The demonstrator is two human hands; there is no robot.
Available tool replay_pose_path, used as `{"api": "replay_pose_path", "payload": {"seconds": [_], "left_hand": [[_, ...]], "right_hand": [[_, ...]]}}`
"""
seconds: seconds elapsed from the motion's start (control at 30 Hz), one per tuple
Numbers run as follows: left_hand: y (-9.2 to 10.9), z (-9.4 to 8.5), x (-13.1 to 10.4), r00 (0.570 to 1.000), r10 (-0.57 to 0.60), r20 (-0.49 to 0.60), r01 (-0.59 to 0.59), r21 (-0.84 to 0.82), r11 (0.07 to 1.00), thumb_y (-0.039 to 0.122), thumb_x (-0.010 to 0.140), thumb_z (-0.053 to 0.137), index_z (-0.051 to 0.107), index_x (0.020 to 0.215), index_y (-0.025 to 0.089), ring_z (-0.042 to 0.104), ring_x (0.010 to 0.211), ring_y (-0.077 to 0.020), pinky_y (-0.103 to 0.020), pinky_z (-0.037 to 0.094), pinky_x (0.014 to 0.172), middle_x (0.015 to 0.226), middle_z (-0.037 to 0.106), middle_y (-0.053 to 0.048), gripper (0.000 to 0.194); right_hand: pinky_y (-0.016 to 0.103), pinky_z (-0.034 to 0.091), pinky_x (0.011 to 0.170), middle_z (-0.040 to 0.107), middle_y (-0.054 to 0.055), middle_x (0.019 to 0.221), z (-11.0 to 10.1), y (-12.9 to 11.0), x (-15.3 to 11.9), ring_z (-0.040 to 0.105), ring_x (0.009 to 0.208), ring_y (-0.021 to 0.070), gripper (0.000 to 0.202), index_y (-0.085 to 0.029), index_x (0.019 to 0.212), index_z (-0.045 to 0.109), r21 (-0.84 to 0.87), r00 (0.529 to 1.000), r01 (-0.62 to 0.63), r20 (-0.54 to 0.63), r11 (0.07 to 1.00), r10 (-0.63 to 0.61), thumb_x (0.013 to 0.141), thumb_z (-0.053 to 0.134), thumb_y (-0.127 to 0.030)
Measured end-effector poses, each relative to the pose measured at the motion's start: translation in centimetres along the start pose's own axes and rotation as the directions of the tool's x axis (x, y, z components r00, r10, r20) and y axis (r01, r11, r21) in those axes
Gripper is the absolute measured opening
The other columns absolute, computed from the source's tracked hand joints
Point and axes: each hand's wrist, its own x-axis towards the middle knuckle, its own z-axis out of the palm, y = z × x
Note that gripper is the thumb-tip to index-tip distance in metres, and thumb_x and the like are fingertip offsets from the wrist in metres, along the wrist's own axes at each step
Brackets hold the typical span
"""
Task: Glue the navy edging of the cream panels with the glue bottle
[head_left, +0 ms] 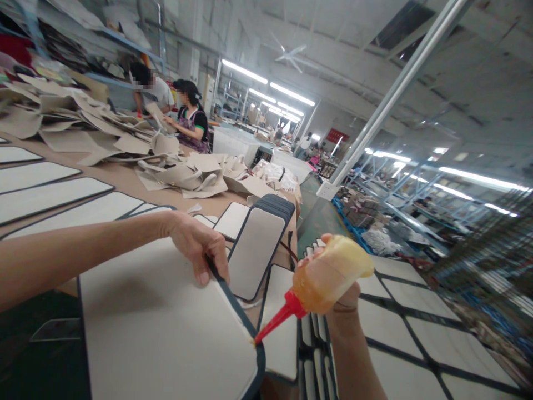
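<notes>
**Red nozzle meets the corner of a large pale panel**

The left hand pinches the dark-edged rim of a large pale panel between thumb and fingers, near the panel's far side. The right hand is wrapped around a soft, amber-tinted bottle, tilted downward so that the tip of its red nozzle touches the panel's corner, just inside the dark border. The panel lies in front of the person, at the near side of the brown counter.

As for progress, a little yellowish matter shows at that corner, and a thin streak runs along the border from there toward the left hand. The broad pale face bears no such marks, and the rounded bend beyond the nozzle looks bare, though blur makes the streak's full extent hard to tell.

A neat stack of narrower panels lies beyond the left hand, with more rows of panels to the right and others to the left. Whether any of these are finished cannot be told. Farther back are a loose heap of beige pieces and two people.
</notes>
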Motion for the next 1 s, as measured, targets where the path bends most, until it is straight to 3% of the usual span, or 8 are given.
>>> {"api": "replay_pose_path", "payload": {"seconds": [0.2, 0.33, 0.5, 0.67, 1.0], "left_hand": [[-0.4, 0.2, -1.4, 0.998, -0.036, -0.06, 0.033, -0.042, 0.999, 0.038, 0.082, 0.066, 0.068, 0.113, 0.0, 0.057, 0.084, -0.0224, -0.021, 0.044, 0.078, 0.091, 0.069, -0.008, 0.049], [-0.5, 0.2, -2.4, 0.995, -0.058, -0.082, 0.054, -0.061, 0.997, 0.037, 0.085, 0.062, 0.066, 0.116, 0.002, 0.054, 0.086, -0.0226, -0.022, 0.043, 0.08, 0.091, 0.068, -0.008, 0.048], [-0.7, 0.3, -3.5, 0.985, -0.065, -0.159, 0.059, -0.042, 0.997, 0.038, 0.087, 0.059, 0.067, 0.111, 0.001, 0.05, 0.08, -0.0194, -0.019, 0.039, 0.074, 0.083, 0.063, -0.006, 0.045], [-1.2, 0.5, -4.1, 0.966, -0.061, -0.25, 0.049, -0.052, 0.997, 0.04, 0.086, 0.06, 0.069, 0.105, 0.001, 0.041, 0.069, -0.0133, -0.014, 0.032, 0.06, 0.074, 0.055, -0.002, 0.044], [-3.0, 1.3, -5.2, 0.932, -0.056, -0.358, 0.009, -0.133, 0.991, 0.037, 0.086, 0.061, 0.069, 0.108, 0.004, 0.048, 0.07, -0.0138, -0.014, 0.037, 0.064, 0.078, 0.064, -0.003, 0.041]], "right_hand": [[0.037, 0.052, 0.068, 0.067, -0.004, 0.075, -0.8, 0.3, -1.0, 0.062, 0.064, 0.0206, 0.048, -0.037, 0.099, 0.063, -0.019, 0.998, 0.043, -0.035, 0.999, -0.044, 0.058, 0.074, -0.057], [0.037, 0.053, 0.068, 0.068, -0.004, 0.075, -1.2, 0.4, -1.9, 0.064, 0.066, 0.0221, 0.044, -0.035, 0.098, 0.065, -0.054, 0.987, 0.119, -0.106, 0.991, -0.124, 0.059, 0.075, -0.052], [0.043, 0.054, 0.081, 0.071, -0.001, 0.081, -0.9, 0.7, -2.9, 0.068, 0.072, 0.0231, 0.046, -0.032, 0.102, 0.066, 0.017, 0.976, 0.154, -0.16, 0.988, -0.149, 0.06, 0.079, -0.044], [0.037, 0.058, 0.07, 0.072, 0.001, 0.089, -0.6, 1.0, -3.1, 0.068, 0.078, 0.0227, 0.053, -0.029, 0.104, 0.066, 0.023, 0.928, 0.244, -0.297, 0.969, -0.227, 0.055, 0.084, -0.035], [0.036, 0.06, 0.071, 0.072, -0.001, 0.093, 0.1, 2.1, -3.7, 0.068, 0.081, 0.022, 0.053, -0.029, 0.106, 0.065, -0.016, 0.883, 0.295, -0.377, 0.955, -0.279, 0.057, 0.083, -0.033]]}}
